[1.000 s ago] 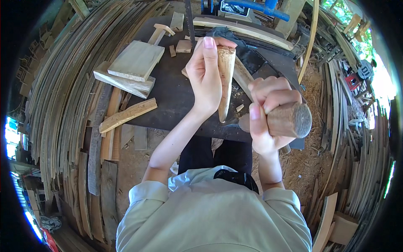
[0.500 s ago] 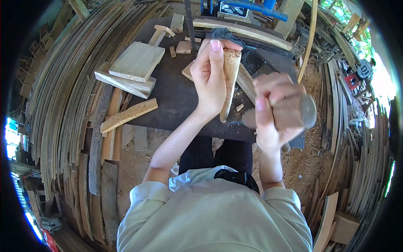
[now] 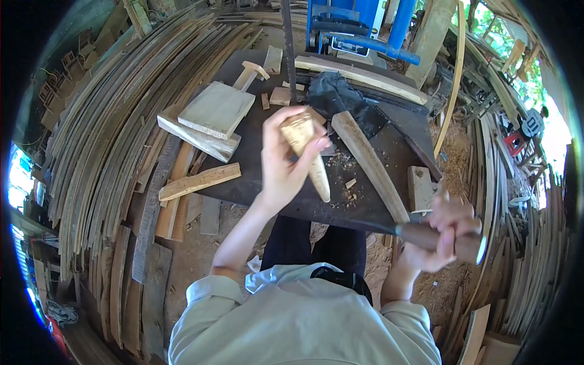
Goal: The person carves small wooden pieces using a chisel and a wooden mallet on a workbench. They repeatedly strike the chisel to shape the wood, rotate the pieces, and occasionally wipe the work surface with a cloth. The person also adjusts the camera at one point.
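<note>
My left hand [image 3: 283,155] is closed around a tapered, pale piece of wood [image 3: 318,176], held tilted above the dark worktable [image 3: 261,188]. Its broad end rises by my fingers and its narrow end points down toward me. Off to the right, my right hand [image 3: 444,234], a little blurred, grips the thick brown handle of a chisel [image 3: 420,236]. The slim dark blade runs left from a ferrule, over the table's near edge, apart from the wood. Between the hands lies a long wooden bar [image 3: 371,164], with small chips scattered beside it.
An upright saw blade [image 3: 288,48] stands at the table's far side, by a black cloth [image 3: 337,97] and a blue machine [image 3: 389,45]. Boards [image 3: 218,109] and an offcut [image 3: 201,181] lie left, a wood block [image 3: 421,188] right. Stacked strips [image 3: 115,121] flank the left.
My right hand has swung down and right with the chisel, away from the wood. My left hand has lowered and tilted the wood piece. The view has shifted, showing more of the machine.
</note>
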A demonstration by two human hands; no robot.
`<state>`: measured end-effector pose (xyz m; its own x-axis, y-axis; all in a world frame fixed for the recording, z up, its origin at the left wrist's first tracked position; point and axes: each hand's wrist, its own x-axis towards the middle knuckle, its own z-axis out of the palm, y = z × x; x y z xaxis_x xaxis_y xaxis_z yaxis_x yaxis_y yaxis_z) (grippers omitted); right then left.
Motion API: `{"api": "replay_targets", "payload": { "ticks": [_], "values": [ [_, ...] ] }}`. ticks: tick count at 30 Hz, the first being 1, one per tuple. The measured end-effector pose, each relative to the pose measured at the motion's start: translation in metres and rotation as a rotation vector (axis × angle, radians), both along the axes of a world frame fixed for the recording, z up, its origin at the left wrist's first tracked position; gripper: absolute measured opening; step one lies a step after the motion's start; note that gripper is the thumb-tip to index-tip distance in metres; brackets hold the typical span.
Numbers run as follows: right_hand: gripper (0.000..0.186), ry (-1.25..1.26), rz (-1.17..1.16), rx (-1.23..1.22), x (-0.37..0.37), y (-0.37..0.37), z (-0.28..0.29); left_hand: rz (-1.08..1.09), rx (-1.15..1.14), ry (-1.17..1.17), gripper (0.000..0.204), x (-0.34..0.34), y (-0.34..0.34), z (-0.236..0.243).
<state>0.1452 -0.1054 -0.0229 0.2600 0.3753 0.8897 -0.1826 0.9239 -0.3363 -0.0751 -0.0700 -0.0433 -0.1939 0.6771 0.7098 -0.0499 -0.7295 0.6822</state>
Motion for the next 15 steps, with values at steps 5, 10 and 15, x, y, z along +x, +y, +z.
{"api": "replay_targets", "payload": {
  "ticks": [5, 10, 15],
  "values": [
    [0.021, 0.123, -0.16, 0.037, 0.032, -0.026, -0.03, 0.211, -0.272, 0.085, 0.054, -0.041, -0.048, -0.007],
    [0.02, 0.17, -0.162, 0.101, 0.028, -0.025, -0.053, 0.411, -0.608, 0.241, 0.025, -0.084, -0.083, -0.024],
    [0.021, 0.16, -0.173, 0.023, 0.036, -0.036, -0.07, 0.496, -0.541, -0.001, 0.02, -0.097, -0.102, -0.039]
  ]
}}
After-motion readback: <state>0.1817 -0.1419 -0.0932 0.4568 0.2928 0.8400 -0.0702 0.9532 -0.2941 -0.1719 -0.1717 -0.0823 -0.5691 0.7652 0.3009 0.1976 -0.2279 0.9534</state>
